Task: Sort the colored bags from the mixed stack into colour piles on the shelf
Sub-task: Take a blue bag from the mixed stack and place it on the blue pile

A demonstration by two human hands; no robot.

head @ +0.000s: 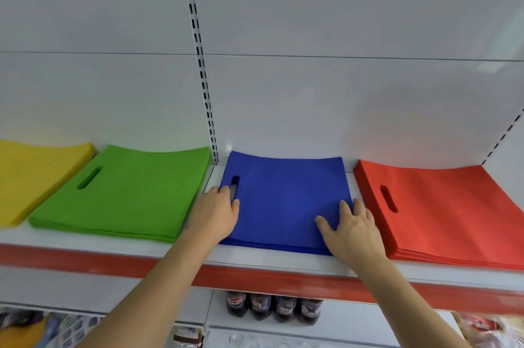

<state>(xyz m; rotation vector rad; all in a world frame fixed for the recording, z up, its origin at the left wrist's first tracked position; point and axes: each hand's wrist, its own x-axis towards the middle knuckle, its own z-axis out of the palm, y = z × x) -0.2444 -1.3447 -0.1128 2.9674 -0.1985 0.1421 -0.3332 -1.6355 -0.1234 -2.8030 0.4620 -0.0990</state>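
On the blue pile's (283, 200) side edges, both hands' flat, spread fingers (344, 210).

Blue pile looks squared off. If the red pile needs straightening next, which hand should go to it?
Probably the right hand: it rests flat on the blue pile at its right edge, beside the red pile. The left hand is at the blue pile's far side.
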